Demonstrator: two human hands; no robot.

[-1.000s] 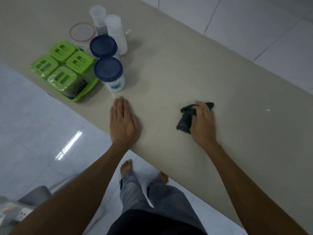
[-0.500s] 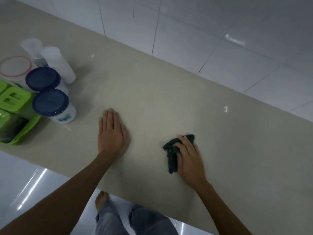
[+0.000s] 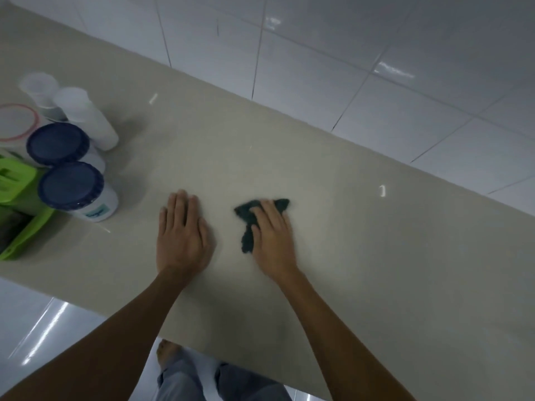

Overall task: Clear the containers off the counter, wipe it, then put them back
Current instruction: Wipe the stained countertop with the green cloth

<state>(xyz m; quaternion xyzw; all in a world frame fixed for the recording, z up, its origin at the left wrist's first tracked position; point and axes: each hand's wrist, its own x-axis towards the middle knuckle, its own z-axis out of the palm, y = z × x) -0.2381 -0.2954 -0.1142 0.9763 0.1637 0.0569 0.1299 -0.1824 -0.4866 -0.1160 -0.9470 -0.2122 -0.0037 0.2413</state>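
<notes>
Wiping is half done: cloth [image 3: 246,215] is pressed to the counter [image 3: 362,256] by the right hand [image 3: 272,241], fingers straight, left hand [image 3: 181,235] laid flat, fingers together; containers [image 3: 71,186] at the left end are not yet returned.

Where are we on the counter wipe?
Looks done: blue-lidded white plastic jars and green lidded boxes stand bunched at left on the beige counter. In hand: right hand presses a dark green cloth onto it, left hand flat alongside. Left: finishing the wipe, returning containers.

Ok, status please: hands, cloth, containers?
Left hand flat on counter, holding nothing. Right hand pressing dark cloth onto counter. Containers grouped at left end, clear of both hands.
</notes>
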